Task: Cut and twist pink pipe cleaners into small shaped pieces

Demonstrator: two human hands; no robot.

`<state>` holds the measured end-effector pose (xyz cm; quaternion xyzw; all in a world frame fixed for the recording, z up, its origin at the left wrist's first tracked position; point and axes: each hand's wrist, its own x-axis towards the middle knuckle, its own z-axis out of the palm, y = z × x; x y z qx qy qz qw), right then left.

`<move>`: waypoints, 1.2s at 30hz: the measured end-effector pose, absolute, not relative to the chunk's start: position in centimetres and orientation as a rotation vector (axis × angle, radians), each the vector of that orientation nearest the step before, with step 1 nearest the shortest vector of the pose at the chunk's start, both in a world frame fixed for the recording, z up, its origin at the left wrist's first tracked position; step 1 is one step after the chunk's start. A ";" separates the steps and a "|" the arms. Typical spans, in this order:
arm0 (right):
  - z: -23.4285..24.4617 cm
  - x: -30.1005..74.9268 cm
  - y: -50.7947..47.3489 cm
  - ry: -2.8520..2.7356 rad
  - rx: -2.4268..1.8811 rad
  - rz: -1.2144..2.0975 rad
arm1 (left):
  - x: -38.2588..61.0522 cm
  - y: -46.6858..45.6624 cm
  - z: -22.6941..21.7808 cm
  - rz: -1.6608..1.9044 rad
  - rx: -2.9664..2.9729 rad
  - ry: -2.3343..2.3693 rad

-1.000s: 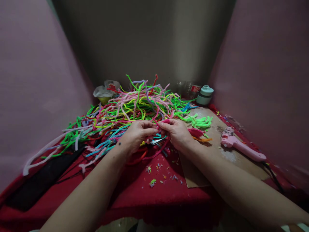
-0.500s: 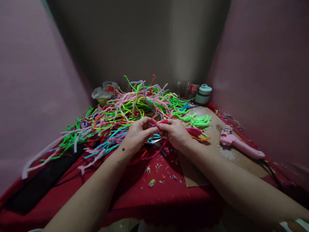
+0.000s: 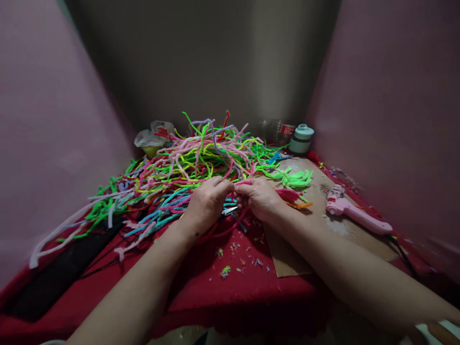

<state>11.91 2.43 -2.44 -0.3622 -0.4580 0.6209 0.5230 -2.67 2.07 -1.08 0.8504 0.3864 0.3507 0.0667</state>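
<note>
My left hand (image 3: pixel 211 200) and my right hand (image 3: pixel 259 195) meet in front of a big heap of coloured pipe cleaners (image 3: pixel 201 158). Both are closed on a dark pink pipe cleaner (image 3: pixel 243 182), which shows above the right fingers. A length of the same colour hangs below the hands and curves to the left. Much of what lies between the fingertips is hidden. Just under the hands are the metal blades of what look like scissors (image 3: pixel 230 211), their handles out of sight. A fuzzy dark pink piece (image 3: pixel 287 194) lies beyond my right wrist.
A pink glue gun (image 3: pixel 354 214) rests on a cardboard sheet (image 3: pixel 294 261) at the right, near a bright green pipe cleaner bundle (image 3: pixel 293 177). A pale teal bottle (image 3: pixel 301 139) stands behind. Clippings (image 3: pixel 225 271) dot the red tablecloth (image 3: pixel 201 292). A black cloth-like strip (image 3: pixel 61 273) lies left.
My left hand has turned over, its back now more toward me and its thumb hidden. The right hand keeps its pinch on the pink pipe cleaner. The view has shifted slightly.
</note>
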 end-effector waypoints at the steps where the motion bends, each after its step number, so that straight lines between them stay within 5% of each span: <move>1: -2.4 11.9 2.4 -1.094 -0.859 1.493 | -2.7 2.0 -1.0 1.051 2.620 1.160; 9: -1.8 12.0 2.0 -1.283 -0.906 1.290 | -3.1 2.1 0.7 0.872 1.480 1.037; 16: -1.7 11.9 1.5 -1.530 -0.945 0.951 | -3.7 2.5 0.6 0.705 1.185 0.879; 20: -1.7 12.0 1.2 -1.621 -0.975 0.726 | -3.2 2.0 0.7 0.788 1.390 1.010; 24: -1.8 12.1 1.5 -1.645 -1.057 0.705 | -2.4 1.3 0.2 0.855 2.269 1.386; 29: -2.2 11.9 2.2 -1.283 -1.019 1.229 | -1.3 0.4 -0.9 0.724 3.233 1.536; 32: -2.2 11.9 2.4 -1.016 -0.958 1.521 | -1.1 0.3 -1.1 0.783 3.273 1.498; 36: -2.1 12.2 2.5 -1.029 -0.926 1.506 | -2.0 1.0 0.0 0.988 2.714 1.478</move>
